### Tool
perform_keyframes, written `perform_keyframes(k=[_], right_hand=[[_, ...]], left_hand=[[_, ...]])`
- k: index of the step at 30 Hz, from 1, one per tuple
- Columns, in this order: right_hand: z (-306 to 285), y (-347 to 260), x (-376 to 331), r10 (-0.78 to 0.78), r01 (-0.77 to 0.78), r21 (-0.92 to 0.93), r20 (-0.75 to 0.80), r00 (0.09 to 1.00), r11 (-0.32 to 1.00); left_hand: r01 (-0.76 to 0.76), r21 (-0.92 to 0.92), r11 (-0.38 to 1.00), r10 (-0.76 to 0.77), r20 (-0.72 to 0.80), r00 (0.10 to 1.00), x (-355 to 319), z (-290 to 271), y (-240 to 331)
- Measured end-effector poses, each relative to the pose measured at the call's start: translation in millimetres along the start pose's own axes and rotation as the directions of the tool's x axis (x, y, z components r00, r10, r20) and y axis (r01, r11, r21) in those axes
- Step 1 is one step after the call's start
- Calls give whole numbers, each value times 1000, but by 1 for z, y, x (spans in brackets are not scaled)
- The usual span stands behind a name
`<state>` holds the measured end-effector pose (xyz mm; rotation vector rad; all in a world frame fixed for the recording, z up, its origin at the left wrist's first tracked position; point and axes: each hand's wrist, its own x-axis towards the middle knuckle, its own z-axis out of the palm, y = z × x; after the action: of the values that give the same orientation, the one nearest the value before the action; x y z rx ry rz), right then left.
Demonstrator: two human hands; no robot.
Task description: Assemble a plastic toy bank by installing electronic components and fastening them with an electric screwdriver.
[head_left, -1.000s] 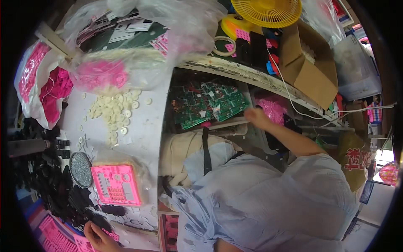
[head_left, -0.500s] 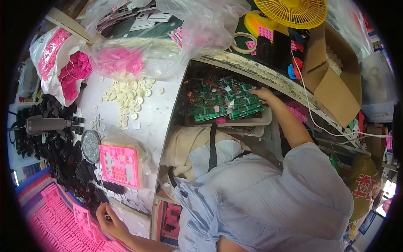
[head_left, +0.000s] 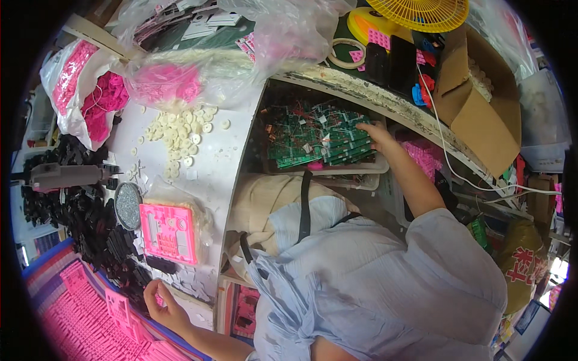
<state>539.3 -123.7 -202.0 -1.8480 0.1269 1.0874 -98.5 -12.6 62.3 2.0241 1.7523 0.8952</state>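
Observation:
Green circuit boards (head_left: pixel 319 141) with thin red wires lie piled in a pale plastic tray (head_left: pixel 355 169) below the bench top. At the pile's right end, my right hand (head_left: pixel 377 135) has its fingers closed over a board's edge; the fingertips are partly hidden. My left hand (head_left: pixel 168 308) hovers by the front edge of the white table, thumb and fingers curved apart with a gap between them. Nothing held shows in it. Near it are a small black part (head_left: pixel 161 265) and a pink plastic panel (head_left: pixel 168 233) resting on a clear bag.
White round pieces (head_left: pixel 180 132) lie on the table beside a dish of grey grains (head_left: pixel 127 206). Black parts (head_left: pixel 78 204) heap under a grey tool (head_left: pixel 60 177). Pink panels (head_left: pixel 90 313) fill a striped bag at lower left. A cardboard box (head_left: pixel 481 120) and white cable (head_left: pixel 448 159) are at right.
My left hand has shifted slightly right, its thumb and fingers still apart. My right hand stays at the boards, which have shifted a little under it. The whole view has tilted slightly.

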Motion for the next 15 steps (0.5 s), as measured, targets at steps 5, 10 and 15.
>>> perform_keyframes(k=[5, 10, 15], right_hand=[[1, -2, -11, 132, -183, 149, 300, 945, 972], [4, 10, 0, -83, 77, 38, 208, 975, 996], [10, 9, 2, -84, 77, 78, 84, 993, 994]], left_hand=[[-19, 32, 999, 19, -5, 1000, -5, 2, -4], [-86, 23, 996, 86, -26, 996, -10, 7, -9], [10, 31, 999, -10, -29, 1000, -23, -2, -6]])
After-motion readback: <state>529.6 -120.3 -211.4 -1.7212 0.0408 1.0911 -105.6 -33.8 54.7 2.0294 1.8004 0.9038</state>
